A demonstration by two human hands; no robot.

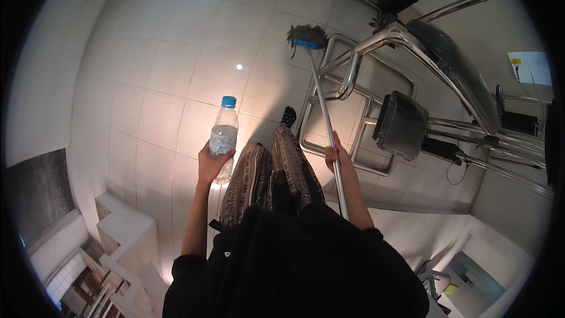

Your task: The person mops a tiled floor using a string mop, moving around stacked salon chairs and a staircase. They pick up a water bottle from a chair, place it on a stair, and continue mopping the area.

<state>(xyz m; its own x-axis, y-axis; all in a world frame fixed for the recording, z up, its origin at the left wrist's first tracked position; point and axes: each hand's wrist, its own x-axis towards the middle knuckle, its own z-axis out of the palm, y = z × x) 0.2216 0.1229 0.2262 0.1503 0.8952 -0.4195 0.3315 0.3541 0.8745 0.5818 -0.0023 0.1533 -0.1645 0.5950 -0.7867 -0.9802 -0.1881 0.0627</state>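
Observation:
A clear plastic bottle (224,134) with a blue cap, partly filled with clear liquid, is upright in the grip of my left hand (213,162). My right hand (339,155) is closed around the metal handle of a mop (322,101). The mop's dark, shaggy head (306,35), with its blue holder, rests on the tiled floor (207,66) ahead of me, beside the chrome frame of an exercise machine. The lower end of the handle runs back past my right forearm.
On the right stands the exercise machine's chrome tube frame (304,141) with padded black seats (404,126). More metal frames lie beyond it. White steps (128,225) are at the lower left, and a pale wall (53,66) runs along the left. My sock-covered foot (288,115) is near the frame.

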